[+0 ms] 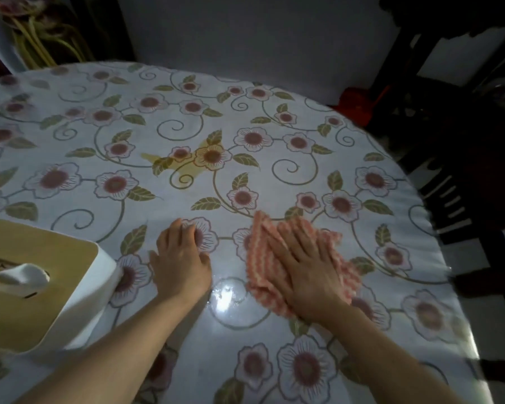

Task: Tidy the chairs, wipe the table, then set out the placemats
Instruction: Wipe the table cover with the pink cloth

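A round table fills the view, covered in a white cloth printed with pink flowers and green leaves. My right hand lies flat, fingers spread, pressing an orange-and-white striped cloth against the tabletop near the front. My left hand rests palm-down on the bare tablecloth just to the left of the cloth, holding nothing. A yellowish stain shows on the tablecloth at the middle of the table. A dark wooden chair stands at the table's right side.
A tissue box with a tan lid and white sides sits at the front left, a tissue sticking out. A wet glare patch shines between my hands. A red object lies on the floor behind the table.
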A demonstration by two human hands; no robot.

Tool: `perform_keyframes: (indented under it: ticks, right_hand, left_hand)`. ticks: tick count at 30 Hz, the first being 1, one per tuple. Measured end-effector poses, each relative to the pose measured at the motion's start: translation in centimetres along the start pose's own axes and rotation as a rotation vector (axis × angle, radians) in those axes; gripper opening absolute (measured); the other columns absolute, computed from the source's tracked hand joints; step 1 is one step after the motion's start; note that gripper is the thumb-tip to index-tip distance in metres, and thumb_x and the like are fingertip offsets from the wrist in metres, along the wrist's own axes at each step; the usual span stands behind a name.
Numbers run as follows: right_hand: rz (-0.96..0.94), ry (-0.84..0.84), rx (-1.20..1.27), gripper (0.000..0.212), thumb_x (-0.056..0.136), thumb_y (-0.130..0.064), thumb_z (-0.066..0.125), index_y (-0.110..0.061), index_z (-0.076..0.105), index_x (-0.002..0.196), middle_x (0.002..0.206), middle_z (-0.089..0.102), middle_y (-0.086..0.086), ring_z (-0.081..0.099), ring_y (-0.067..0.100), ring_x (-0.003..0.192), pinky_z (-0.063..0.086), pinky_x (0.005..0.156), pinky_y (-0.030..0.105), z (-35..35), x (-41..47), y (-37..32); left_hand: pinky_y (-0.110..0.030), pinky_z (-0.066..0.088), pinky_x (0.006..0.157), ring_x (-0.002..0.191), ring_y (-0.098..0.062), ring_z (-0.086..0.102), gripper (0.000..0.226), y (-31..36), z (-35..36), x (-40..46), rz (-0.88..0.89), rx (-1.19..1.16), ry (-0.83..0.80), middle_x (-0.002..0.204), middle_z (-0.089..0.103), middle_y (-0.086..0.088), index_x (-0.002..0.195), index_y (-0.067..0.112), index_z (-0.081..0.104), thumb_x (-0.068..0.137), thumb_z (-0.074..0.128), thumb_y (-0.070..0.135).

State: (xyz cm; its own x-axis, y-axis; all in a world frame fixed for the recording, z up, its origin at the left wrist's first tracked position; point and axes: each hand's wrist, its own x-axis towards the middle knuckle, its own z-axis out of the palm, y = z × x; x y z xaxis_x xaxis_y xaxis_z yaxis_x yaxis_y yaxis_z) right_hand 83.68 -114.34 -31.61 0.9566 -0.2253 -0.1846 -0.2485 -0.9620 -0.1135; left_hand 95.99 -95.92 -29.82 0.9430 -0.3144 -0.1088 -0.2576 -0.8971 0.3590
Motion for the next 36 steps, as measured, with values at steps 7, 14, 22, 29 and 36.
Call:
perform_keyframes:
  ticks: [7,14,22,29,36]
  right_hand:
    - [0.592,0.088,0.07,0.075,0.086,-0.061,0.005,-0.025,-0.005,0.151,0.159,-0.01,0.008,-0.016,0.026,0.145,-0.002,0.115,0.052,0.1,-4.0,7.7]
    - [0.229,0.265,0.336,0.06,0.094,-0.034,0.018,-0.02,0.009,0.152,0.159,0.005,0.003,-0.008,0.022,0.147,-0.001,0.12,0.041,2.9,-10.0,-3.0]
    - [0.219,0.073,0.604,0.038,0.091,-0.027,0.042,-0.034,0.055,0.125,0.132,0.055,0.0,0.057,0.027,0.116,0.048,0.097,0.036,-3.6,-16.4,-8.8]
    - [0.187,0.138,0.464,0.062,0.088,0.007,0.04,-0.03,0.046,0.138,0.134,0.048,0.0,0.057,0.019,0.107,0.043,0.085,0.021,-10.9,-23.7,-9.1]
    - [0.178,0.131,0.553,0.044,0.09,-0.004,0.046,-0.027,0.058,0.126,0.115,0.059,0.0,0.061,0.02,0.099,0.051,0.09,0.037,-16.6,-29.1,-6.4]
  left_hand:
    - [-0.044,0.027,0.112,0.134,-0.033,0.026,0.06,-0.5,-0.3,-2.4,0.091,-0.007,-0.04,0.149,0.03,-0.011,0.137,0.008,0.037,0.082,0.059,0.012]
    - [-0.041,0.032,0.104,0.132,-0.029,0.028,0.043,1.0,-2.4,-7.6,0.099,-0.071,-0.223,0.147,0.027,-0.01,0.132,0.009,0.036,0.09,0.049,0.013]
    - [-0.038,0.035,0.105,0.133,-0.023,0.028,0.051,2.7,-6.9,-15.4,0.256,-0.065,-0.282,0.147,0.028,-0.002,0.138,0.013,0.033,0.09,0.047,0.016]
    - [-0.04,0.037,0.102,0.133,-0.025,0.031,0.053,4.3,-12.3,-20.9,0.292,-0.024,-0.289,0.148,0.032,-0.005,0.14,0.016,0.033,0.09,0.049,0.018]
    - [-0.041,0.043,0.098,0.123,-0.029,0.046,0.051,8.9,-15.5,-24.3,0.305,0.011,-0.306,0.138,0.047,-0.01,0.136,0.017,0.037,0.088,0.052,0.025]
